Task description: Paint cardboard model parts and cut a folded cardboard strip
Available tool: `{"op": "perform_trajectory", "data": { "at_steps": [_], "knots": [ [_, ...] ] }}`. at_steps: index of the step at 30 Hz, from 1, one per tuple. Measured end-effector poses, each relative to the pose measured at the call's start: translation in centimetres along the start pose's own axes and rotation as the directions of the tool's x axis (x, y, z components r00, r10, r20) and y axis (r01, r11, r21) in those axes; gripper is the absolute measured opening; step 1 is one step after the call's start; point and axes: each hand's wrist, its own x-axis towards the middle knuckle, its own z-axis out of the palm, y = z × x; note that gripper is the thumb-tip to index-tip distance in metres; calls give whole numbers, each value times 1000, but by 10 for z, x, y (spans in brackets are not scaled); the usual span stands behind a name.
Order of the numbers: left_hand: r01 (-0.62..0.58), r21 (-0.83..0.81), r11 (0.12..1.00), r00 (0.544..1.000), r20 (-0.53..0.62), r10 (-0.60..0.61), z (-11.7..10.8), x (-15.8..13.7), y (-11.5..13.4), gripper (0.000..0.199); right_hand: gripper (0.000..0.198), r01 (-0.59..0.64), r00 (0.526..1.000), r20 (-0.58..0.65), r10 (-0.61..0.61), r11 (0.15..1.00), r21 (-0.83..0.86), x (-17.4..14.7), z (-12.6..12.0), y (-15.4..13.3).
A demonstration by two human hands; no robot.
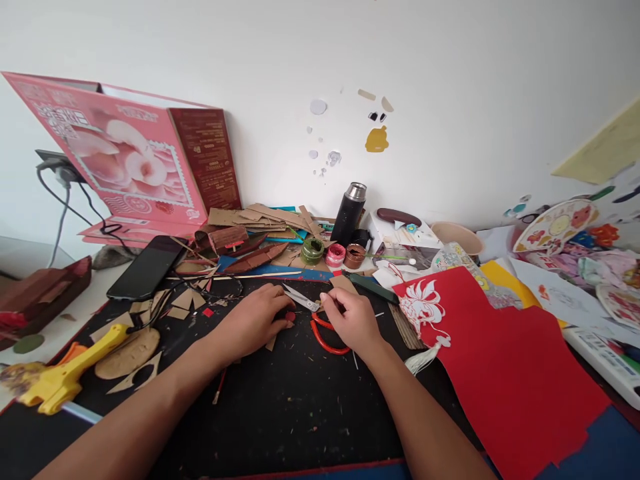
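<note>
Over the black mat (280,407), my left hand (255,317) is closed, its thumb and fingers bent around a small red piece (289,315) that shows only partly. My right hand (353,320) is closed too, thumb and fingertips pinched together; what they hold, if anything, is hidden. Scissors with red handles (327,341) lie between the hands, blades (300,298) pointing up and left. The right hand covers part of them, and I cannot tell whether it touches them. Cardboard scraps (183,300) are scattered left of my left hand.
Open paint jars (313,251) and a black flask (349,213) stand behind. A phone (147,268), a yellow glue gun (85,367) and a brown model boat (45,297) are at the left. Large red paper (515,360) covers the right side. A pink box (145,160) stands back left.
</note>
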Motion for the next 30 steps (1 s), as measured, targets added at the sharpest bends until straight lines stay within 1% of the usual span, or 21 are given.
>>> {"op": "perform_trajectory", "data": {
  "at_steps": [3, 5, 9, 12, 15, 17, 20, 22, 25, 28, 30],
  "knots": [
    [18, 26, 999, 999, 26, -19, 1, 2, 2, 5, 41, -2, 1000, 24, 2, 1000, -12, 0, 1, 0],
    [26, 9, 1000, 1000, 13, -26, 0, 2, 2, 5, 42, -10, 999, 34, 10, 1000, -15, -1, 2, 0],
    [45, -124, 991, 994, -91, -57, -3, 0, 3, 5, 42, -24, 999, 36, 25, 1000, -16, 0, 3, 1],
    [60, -249, 967, 980, -172, -105, -7, -2, 6, 10, 41, -26, 999, 47, 26, 1000, -11, -1, 3, 0],
    [60, -321, 945, 960, -240, -143, -11, -2, 7, 17, 41, -30, 998, 59, 30, 1000, -5, -1, 3, -1],
    [75, -338, 938, 945, -277, -175, -15, -1, 7, 21, 41, -36, 998, 58, 36, 999, -3, -2, 3, -2],
    [122, -376, 918, 925, -293, -243, -20, 0, 4, 27, 41, -46, 997, 61, 46, 999, 5, -2, 2, -3],
    [140, -389, 911, 915, -301, -269, -23, 1, 3, 27, 41, -57, 995, 83, 54, 998, 34, -2, 2, -5],
    [144, -374, 916, 896, -344, -281, -24, 2, 0, 25, 40, -68, 991, 119, 58, 994, 82, -4, 5, -10],
    [136, -354, 925, 873, -398, -281, -23, 2, -2, 24, 37, -38, 985, 169, 22, 995, 89, -7, 11, -20],
    [125, -352, 928, 859, -429, -279, -22, 1, -3, 24, 29, 14, 967, 252, -34, 997, 82, -10, 17, -28]
  ]
}}
